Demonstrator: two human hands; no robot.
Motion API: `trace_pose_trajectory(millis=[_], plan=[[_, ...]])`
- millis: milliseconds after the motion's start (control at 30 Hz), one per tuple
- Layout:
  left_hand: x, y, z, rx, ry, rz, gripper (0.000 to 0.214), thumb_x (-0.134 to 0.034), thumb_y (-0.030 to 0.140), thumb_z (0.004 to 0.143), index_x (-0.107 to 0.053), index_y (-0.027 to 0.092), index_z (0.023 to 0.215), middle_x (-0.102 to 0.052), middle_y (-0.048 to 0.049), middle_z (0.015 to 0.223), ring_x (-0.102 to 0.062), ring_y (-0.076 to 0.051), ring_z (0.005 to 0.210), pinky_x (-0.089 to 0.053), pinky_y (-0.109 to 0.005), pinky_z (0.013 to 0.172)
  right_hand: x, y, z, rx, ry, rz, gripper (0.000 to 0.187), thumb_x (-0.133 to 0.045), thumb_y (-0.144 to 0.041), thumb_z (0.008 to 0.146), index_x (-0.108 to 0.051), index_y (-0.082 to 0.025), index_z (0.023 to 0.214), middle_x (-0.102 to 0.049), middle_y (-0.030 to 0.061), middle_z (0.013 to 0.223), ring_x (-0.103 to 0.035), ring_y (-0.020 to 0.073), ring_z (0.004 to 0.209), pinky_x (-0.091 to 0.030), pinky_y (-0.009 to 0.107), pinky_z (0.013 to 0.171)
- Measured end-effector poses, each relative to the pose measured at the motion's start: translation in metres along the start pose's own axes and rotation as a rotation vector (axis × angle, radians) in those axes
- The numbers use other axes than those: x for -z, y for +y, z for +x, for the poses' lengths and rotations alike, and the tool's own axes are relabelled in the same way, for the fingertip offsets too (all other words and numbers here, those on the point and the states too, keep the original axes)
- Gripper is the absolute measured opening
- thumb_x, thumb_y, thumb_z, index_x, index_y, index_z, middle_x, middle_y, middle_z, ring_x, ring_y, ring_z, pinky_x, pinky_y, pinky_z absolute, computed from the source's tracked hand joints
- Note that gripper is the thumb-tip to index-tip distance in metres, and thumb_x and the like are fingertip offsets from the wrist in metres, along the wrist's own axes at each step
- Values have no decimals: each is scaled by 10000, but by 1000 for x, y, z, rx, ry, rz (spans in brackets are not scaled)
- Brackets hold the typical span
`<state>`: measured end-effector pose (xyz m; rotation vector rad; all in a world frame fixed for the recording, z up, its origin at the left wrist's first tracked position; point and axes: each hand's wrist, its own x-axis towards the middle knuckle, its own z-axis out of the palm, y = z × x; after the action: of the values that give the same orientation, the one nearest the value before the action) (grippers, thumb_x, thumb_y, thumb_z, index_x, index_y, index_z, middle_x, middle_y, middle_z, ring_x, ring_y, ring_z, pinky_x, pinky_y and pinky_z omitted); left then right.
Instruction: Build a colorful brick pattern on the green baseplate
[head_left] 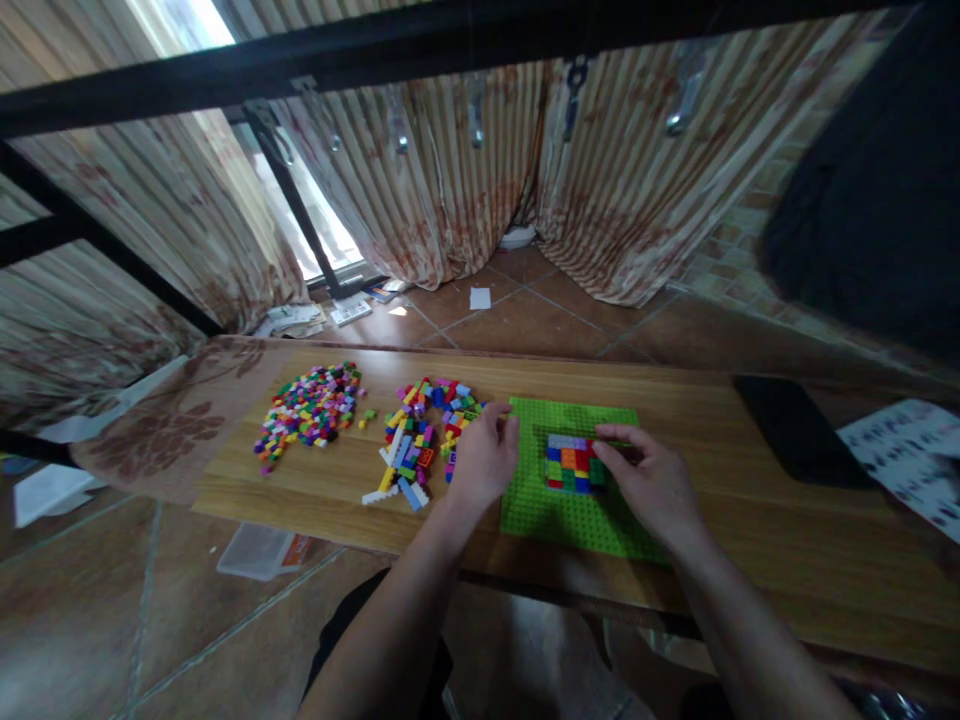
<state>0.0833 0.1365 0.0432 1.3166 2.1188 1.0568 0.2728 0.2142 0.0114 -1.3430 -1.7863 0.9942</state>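
Note:
On the bright green baseplate point(577, 525) sits a flat patch of multicoloured toy bricks point(574, 465), with lilac, blue, red, orange, yellow, white and green showing. My right hand point(660, 485) is at the right edge of this patch, thumb and forefinger apart over its upper right corner. I see no loose brick between them. My left hand point(484, 460) hovers by the baseplate's left edge, fingers loosely bent and apart, and no held brick shows. Behind it, partly covered, lies a heap of mixed bricks point(409, 450), including long white and blue ones.
A second pile of small bricks point(311, 405) lies at the left of the wooden table point(720, 460). A black flat object point(806, 430) and a printed sheet point(907, 460) are at the right. A dark metal bar point(450, 50) crosses above. A clear plastic box point(255, 550) sits on the floor.

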Motion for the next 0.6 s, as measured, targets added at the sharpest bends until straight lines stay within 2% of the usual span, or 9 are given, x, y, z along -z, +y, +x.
trace_pose_trajectory(millis=[133,267,367,600], plan=[[-6,1,-6,-3,-63,77,302,-494,209,899,-635,140,1157,-742,-92,916,-693,-192,837,-505,-279,759,0,4,1,3,-55,-103,372,-605,-484,771,-724,-218,1002,-752,74,952,-673,233,778,-500,379,725],[0,-1,-4,4,-40,152,265,-497,200,884,-661,181,1092,-745,-77,921,-697,-193,846,-501,-275,751,3,7,5,-22,15,-123,392,-595,-508,774,-732,-216,996,-758,73,887,-678,237,736,-498,364,678],[19,-9,4,26,44,235,234,-470,199,891,-678,208,999,-739,-62,897,-691,-196,824,-491,-276,728,5,6,6,-13,34,-142,390,-591,-515,775,-739,-215,975,-756,77,835,-672,238,692,-481,346,617],[70,-41,27,185,277,438,291,-487,183,876,-673,194,1099,-723,-107,1040,-663,-236,994,-476,-318,853,5,3,5,-21,35,-151,393,-576,-537,775,-741,-231,959,-754,70,816,-676,252,714,-478,349,614]])
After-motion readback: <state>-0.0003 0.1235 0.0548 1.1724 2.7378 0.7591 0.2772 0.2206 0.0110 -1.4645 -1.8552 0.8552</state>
